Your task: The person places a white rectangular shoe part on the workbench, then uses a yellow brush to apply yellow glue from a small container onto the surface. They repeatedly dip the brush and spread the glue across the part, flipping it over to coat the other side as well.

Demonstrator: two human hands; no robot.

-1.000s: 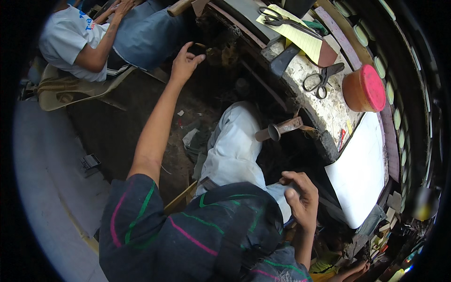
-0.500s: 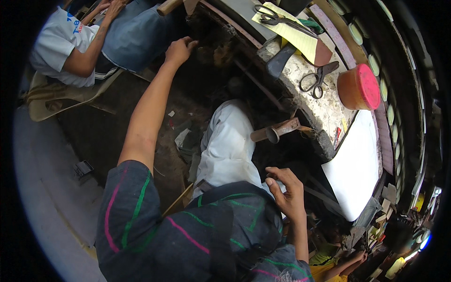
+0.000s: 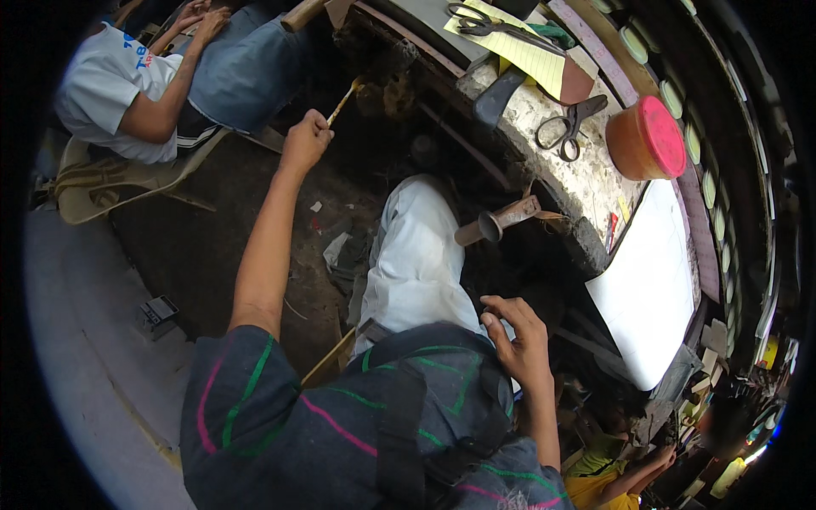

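My left hand (image 3: 306,143), at the end of an outstretched arm, is closed on a thin brush (image 3: 342,104). The brush has a pale, stained handle, and its yellowish tip points up and away, beside a dark recess under the bench. Over my lap on the right, my right hand (image 3: 520,342) is half curled, thumb and fingers apart, with nothing visible in it. A large white sheet (image 3: 646,289) hangs over the bench edge beyond this hand. My white-trousered leg (image 3: 416,255) lies between the two hands.
On the worn bench (image 3: 544,153) are dark scissors (image 3: 569,127), an orange tub (image 3: 636,140) with a pink lid, larger shears (image 3: 501,27) on yellow lined paper and a small red tool (image 3: 612,228). A hammer (image 3: 497,223) juts out near my knee. A co-worker (image 3: 140,93) sits at far left.
My left hand has drawn back from the dark recess toward me, and a thin brush now shows in it. My right hand stays almost in place. The view has shifted slightly.
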